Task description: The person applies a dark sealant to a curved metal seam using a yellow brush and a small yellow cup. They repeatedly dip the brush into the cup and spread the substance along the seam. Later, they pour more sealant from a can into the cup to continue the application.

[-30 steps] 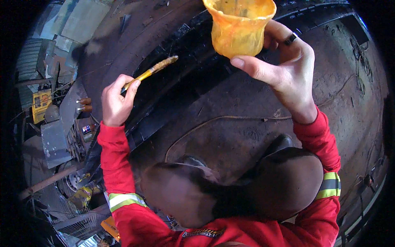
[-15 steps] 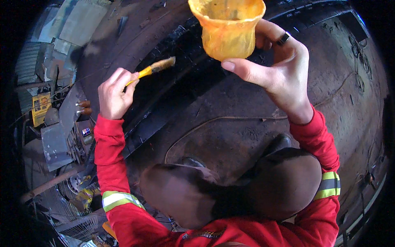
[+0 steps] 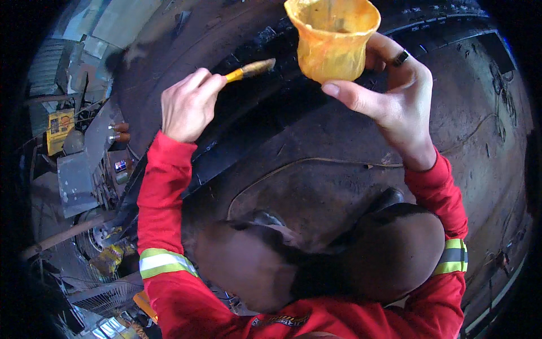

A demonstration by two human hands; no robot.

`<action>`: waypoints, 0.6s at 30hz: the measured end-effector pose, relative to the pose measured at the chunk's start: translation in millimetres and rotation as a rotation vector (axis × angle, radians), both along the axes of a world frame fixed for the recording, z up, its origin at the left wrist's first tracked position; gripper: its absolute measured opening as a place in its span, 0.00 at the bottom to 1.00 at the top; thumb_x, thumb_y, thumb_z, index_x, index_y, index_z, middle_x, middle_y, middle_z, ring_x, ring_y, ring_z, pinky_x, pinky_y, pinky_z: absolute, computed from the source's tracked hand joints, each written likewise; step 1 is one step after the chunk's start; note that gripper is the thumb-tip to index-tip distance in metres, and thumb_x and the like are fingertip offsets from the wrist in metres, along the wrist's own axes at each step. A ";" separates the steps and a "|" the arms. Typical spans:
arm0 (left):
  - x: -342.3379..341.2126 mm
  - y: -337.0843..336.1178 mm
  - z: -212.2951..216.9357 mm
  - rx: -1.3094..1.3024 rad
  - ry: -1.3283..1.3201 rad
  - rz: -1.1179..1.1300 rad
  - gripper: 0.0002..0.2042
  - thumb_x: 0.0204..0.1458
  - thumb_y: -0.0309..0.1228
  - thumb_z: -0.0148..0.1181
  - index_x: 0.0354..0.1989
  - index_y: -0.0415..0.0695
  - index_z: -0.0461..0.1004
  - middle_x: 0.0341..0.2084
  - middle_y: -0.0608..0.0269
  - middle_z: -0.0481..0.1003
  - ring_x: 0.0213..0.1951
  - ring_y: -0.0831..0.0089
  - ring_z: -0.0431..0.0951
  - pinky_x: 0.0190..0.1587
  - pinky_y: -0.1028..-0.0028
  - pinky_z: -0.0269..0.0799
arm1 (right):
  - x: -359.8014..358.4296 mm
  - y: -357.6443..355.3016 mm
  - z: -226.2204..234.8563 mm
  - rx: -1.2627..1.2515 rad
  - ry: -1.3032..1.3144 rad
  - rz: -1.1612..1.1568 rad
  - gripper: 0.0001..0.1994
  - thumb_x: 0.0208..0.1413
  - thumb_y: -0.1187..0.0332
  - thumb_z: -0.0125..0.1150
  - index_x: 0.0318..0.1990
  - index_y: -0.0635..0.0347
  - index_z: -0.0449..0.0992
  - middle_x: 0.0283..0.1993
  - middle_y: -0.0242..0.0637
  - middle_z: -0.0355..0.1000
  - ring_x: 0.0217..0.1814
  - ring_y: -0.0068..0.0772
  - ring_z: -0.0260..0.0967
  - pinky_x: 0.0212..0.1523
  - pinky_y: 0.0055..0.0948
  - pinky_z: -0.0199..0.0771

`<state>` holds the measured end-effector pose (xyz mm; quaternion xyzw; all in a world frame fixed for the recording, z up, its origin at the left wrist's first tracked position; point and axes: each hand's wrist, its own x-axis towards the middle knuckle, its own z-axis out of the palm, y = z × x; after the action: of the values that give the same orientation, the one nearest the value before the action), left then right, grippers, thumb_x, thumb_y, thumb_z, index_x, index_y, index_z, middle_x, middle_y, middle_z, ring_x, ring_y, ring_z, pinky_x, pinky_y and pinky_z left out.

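Observation:
My left hand (image 3: 189,104) is closed round the handle of a paintbrush (image 3: 251,69) with a yellow handle. Its bristles point right, over a long dark metal beam (image 3: 226,141). Up at the top, my right hand (image 3: 398,104) grips a yellow, translucent cup (image 3: 331,53) with a flared, uneven rim. The thumb presses on its lower side, while the other fingers are partly hidden behind it. A little dark matter shows inside the cup. A small gap separates the brush tip from the cup.
A thin hose (image 3: 305,160) curves over the dirt floor in front of my knees. Metal sheets (image 3: 76,183), a yellow box (image 3: 59,131), two brown bottles (image 3: 120,132) and a long pipe (image 3: 68,236) crowd the left side. Coiled cable (image 3: 499,93) lies at the far right.
My left hand has moved right and slightly up with the paintbrush, bringing it closer to the cup. The cup and my right hand have shifted slightly right in the picture.

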<state>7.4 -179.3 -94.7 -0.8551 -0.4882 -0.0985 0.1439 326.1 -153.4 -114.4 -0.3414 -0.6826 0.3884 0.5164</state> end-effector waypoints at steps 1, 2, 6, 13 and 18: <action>-2.9 2.5 -2.8 -0.023 0.052 -0.016 0.05 0.49 0.26 0.63 0.33 0.48 0.75 0.25 0.61 0.69 0.28 0.60 0.77 0.27 0.63 0.70 | 0.5 -0.4 1.1 0.008 -0.015 0.002 0.30 0.39 0.69 0.80 0.51 0.72 0.76 0.44 0.36 0.78 0.46 0.24 0.73 0.55 0.26 0.68; -7.0 -3.1 0.0 -0.034 0.083 0.043 0.04 0.50 0.27 0.63 0.33 0.46 0.76 0.25 0.60 0.70 0.28 0.59 0.77 0.28 0.63 0.71 | 1.5 -1.4 2.5 0.015 -0.030 0.004 0.30 0.39 0.70 0.80 0.51 0.72 0.76 0.44 0.36 0.78 0.46 0.25 0.73 0.55 0.26 0.68; -11.7 -16.2 7.8 -0.016 -0.008 0.099 0.03 0.52 0.28 0.64 0.32 0.45 0.77 0.26 0.60 0.71 0.28 0.58 0.77 0.28 0.64 0.71 | 2.7 -0.9 5.6 -0.004 0.006 -0.004 0.29 0.40 0.71 0.79 0.51 0.73 0.75 0.45 0.37 0.78 0.46 0.25 0.73 0.55 0.27 0.69; -57.2 -50.9 4.7 -0.246 -0.220 0.176 0.05 0.52 0.27 0.63 0.37 0.43 0.76 0.30 0.56 0.77 0.33 0.57 0.81 0.33 0.65 0.73 | 2.7 -4.4 0.9 0.012 -0.007 0.015 0.28 0.41 0.72 0.78 0.52 0.73 0.75 0.48 0.39 0.77 0.50 0.29 0.74 0.58 0.29 0.69; -68.3 -75.2 -4.7 -0.280 -0.269 0.259 0.04 0.55 0.28 0.62 0.36 0.43 0.77 0.23 0.52 0.77 0.27 0.54 0.80 0.30 0.65 0.72 | -1.6 -1.6 -0.4 -0.004 -0.048 -0.005 0.30 0.40 0.69 0.79 0.52 0.72 0.75 0.44 0.35 0.76 0.46 0.25 0.70 0.53 0.26 0.65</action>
<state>-60.9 -254.5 -99.4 -0.7760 -0.6177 -0.1233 -0.0311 324.5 -155.0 -114.8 -0.3533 -0.6931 0.3803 0.5002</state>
